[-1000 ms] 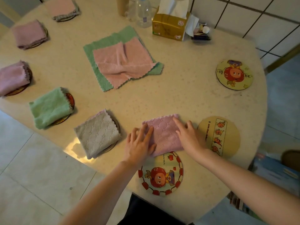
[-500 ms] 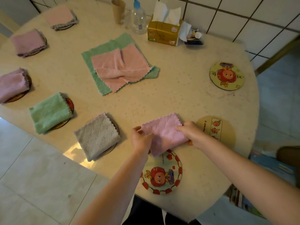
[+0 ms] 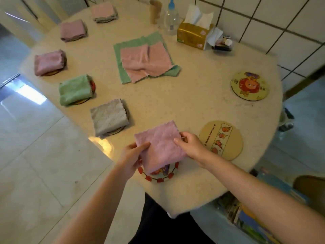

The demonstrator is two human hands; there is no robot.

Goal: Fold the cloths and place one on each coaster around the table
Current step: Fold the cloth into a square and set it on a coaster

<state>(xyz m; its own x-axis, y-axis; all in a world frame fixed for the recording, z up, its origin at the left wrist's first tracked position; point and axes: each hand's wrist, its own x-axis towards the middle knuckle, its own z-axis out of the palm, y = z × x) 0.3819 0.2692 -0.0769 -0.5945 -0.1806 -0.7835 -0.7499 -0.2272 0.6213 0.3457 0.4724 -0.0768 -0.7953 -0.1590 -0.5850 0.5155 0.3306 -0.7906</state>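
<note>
A folded mauve cloth [image 3: 161, 146] is held at the table's near edge, its lower part over a red-rimmed coaster [image 3: 159, 176]. My left hand [image 3: 132, 156] pinches its left edge and my right hand [image 3: 190, 145] pinches its right edge. Folded cloths lie on coasters along the left side: grey [image 3: 108, 117], green [image 3: 74, 89], mauve [image 3: 48, 62], another mauve [image 3: 73, 30] and pink [image 3: 104, 12]. An unfolded pink cloth [image 3: 146, 61] lies on an unfolded green cloth [image 3: 124, 48] in the middle. Two bare coasters sit at right: beige [image 3: 221, 140] and yellow [image 3: 249, 86].
At the back by the tiled wall stand a paper cup [image 3: 155, 9], a clear bottle [image 3: 171, 20], a gold tissue box [image 3: 194, 35] and a small tray of items [image 3: 223, 44]. The beige table [image 3: 193, 95] curves round; floor lies left, books below right.
Both hands went from pressing the mauve cloth flat to pinching its side edges, and have drawn it toward me so it now partly covers the red-rimmed coaster.
</note>
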